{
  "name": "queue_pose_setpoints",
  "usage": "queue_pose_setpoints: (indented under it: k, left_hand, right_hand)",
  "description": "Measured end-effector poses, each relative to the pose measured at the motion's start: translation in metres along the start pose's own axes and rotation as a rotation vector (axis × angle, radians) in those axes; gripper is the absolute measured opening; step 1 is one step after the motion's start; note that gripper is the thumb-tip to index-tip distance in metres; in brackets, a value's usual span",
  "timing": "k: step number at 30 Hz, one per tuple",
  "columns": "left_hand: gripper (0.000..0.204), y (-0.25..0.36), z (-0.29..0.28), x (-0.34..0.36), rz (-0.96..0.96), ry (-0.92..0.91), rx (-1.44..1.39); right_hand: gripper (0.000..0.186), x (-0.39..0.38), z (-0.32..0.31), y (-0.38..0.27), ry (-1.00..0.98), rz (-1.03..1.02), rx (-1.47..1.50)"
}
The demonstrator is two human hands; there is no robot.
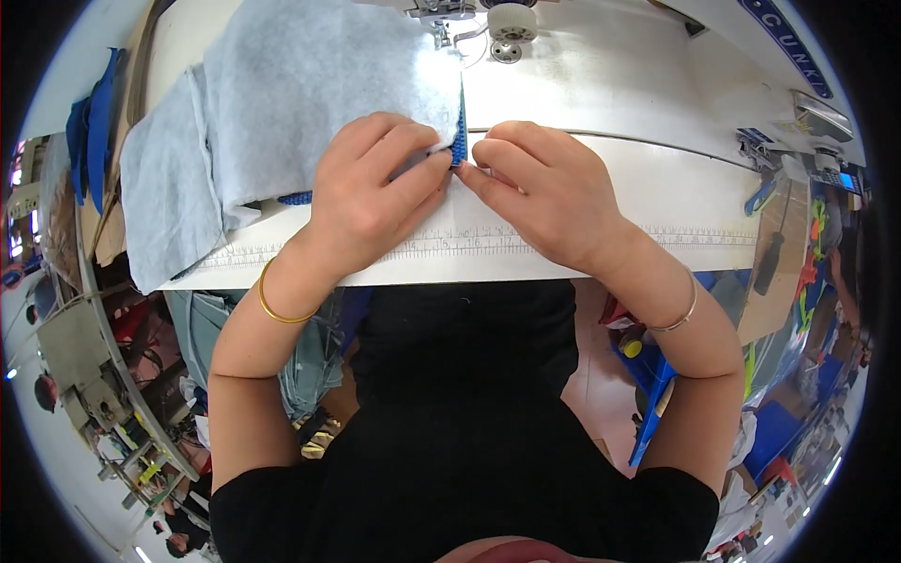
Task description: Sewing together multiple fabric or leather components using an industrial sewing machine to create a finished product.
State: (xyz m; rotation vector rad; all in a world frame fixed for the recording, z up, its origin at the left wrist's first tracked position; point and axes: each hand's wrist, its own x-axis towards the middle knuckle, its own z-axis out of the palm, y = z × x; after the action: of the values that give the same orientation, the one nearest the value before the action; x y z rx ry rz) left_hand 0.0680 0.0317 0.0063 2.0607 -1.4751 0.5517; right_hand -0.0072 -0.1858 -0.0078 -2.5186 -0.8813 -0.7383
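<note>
A large piece of pale blue-grey padding lies on the white sewing table, its right edge under the needle area of the sewing machine. Dark blue textured fabric shows as a narrow strip beneath that edge. My left hand is closed at the near right corner, its thumb and fingers gripping the layers. From the other side my right hand pinches the tip of the blue strip between thumb and forefinger. The fingers partly hide the corner itself.
A printed ruler runs along the table's front edge. Folded padding hangs over the left end. Blue-handled snips and a dark-handled tool lie at the right. Grey-green cloth is heaped below the table.
</note>
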Motion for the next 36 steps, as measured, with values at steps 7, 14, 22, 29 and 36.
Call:
queue_pose_setpoints:
  k: [7, 14, 22, 29, 36]
  left_hand:
    - [0.021, 0.002, 0.002, 0.001, 0.05, 0.001, 0.05]
    - [0.025, 0.0, 0.006, -0.002, 0.08, -0.019, 0.035]
    - [0.028, 0.007, 0.002, -0.002, -0.006, -0.027, 0.017]
    - [0.034, 0.008, 0.008, 0.005, -0.047, -0.014, -0.001]
    - [0.025, -0.001, 0.011, -0.009, -0.009, -0.076, 0.044]
  right_hand:
    - [0.013, -0.001, 0.002, 0.002, -0.015, -0.008, 0.039]
    - [0.014, -0.001, -0.002, 0.002, -0.016, -0.047, 0.031]
    - [0.018, 0.001, 0.005, 0.001, 0.039, 0.015, -0.011]
    - [0.014, 0.0, -0.004, 0.004, -0.009, 0.022, -0.009]
    - [0.007, -0.004, 0.032, 0.009, 0.12, -0.059, -0.002]
